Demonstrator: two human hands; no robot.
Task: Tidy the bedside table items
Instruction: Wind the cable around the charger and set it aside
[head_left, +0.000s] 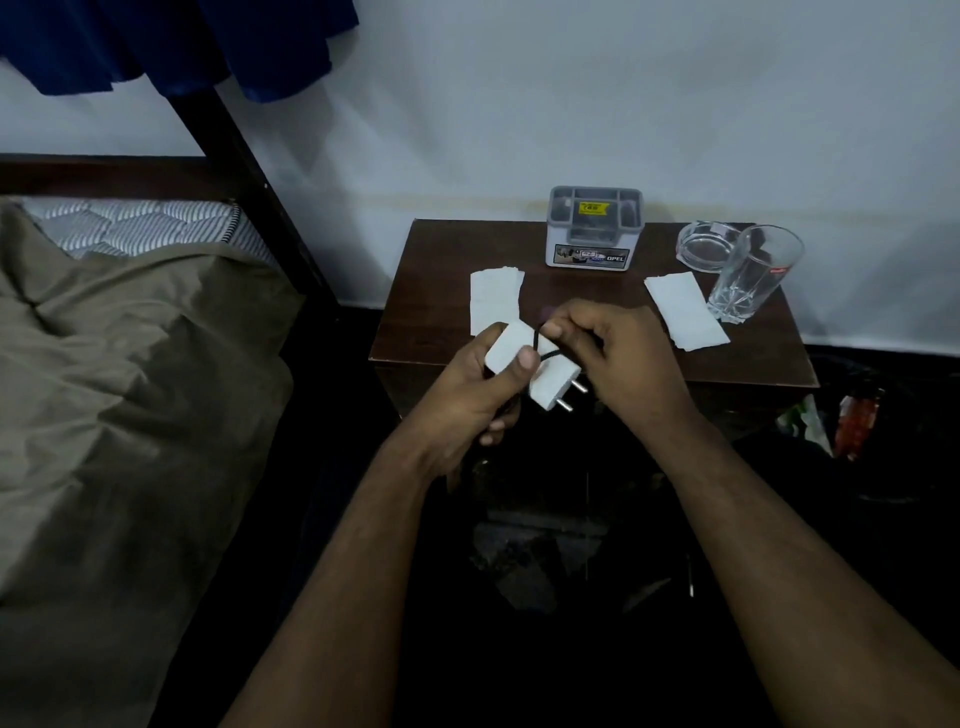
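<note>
winding the black cable (536, 339) round the white charger (530, 371) appears to be the step in hand, as seen from the head view. the charger is held above the front edge of the tabletop (571, 291), its two metal pins pointing down and to the right. the left hand (470, 395) is clamped on the charger body, thumb pressed on its top face; the right hand (602, 353) has its fingers pinched together on the cable just beside the body.

for a neat result, each turn would best be laid flat against the one before, with light tension kept by the right hand (too hard a pull could kink the cable at its root). the pins are better left uncovered.

on the tabletop two white paper slips (493, 301) lie apart, a grey organiser box (595, 228) stands at the back, and a drinking glass (753, 273) stands in front of a glass ashtray (704, 247), near enough to be knocked if the hands swing wide.
</note>
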